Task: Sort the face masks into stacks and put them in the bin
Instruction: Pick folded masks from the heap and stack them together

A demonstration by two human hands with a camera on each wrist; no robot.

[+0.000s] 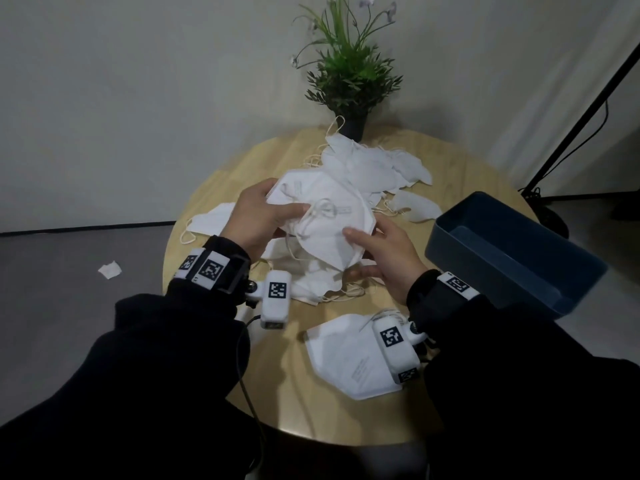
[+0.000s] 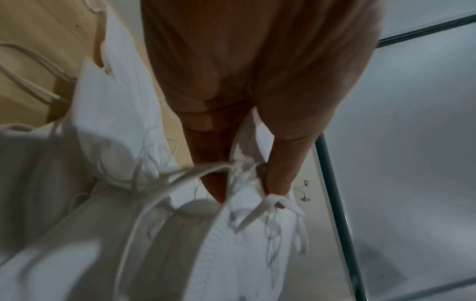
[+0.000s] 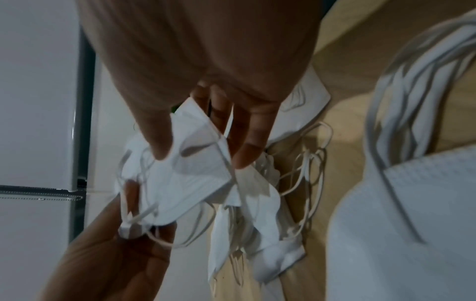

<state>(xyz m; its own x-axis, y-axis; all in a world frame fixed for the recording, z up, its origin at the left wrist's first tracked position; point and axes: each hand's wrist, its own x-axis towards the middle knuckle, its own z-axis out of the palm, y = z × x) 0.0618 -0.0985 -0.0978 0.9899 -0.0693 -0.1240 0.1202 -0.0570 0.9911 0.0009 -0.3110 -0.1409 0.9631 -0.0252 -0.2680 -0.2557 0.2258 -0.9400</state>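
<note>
Both hands pinch one white mask [image 1: 322,220] above table [image 1: 284,403]: left hand [image 1: 263,216] at edge, right hand [image 1: 384,254] at corner. Bin [image 1: 512,258] seems empty; loose masks [image 1: 374,164] unsorted, single mask [image 1: 346,355] near. Early stage, I judge.

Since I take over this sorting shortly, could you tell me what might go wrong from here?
1. The held mask, gripped by the left hand and right hand, has loose straps that could snag other masks in the pile.
2. The bin seems to overhang the table edge, so a push might tip it.
3. A paper scrap already lies on the floor; masks near the rim may follow.
</note>
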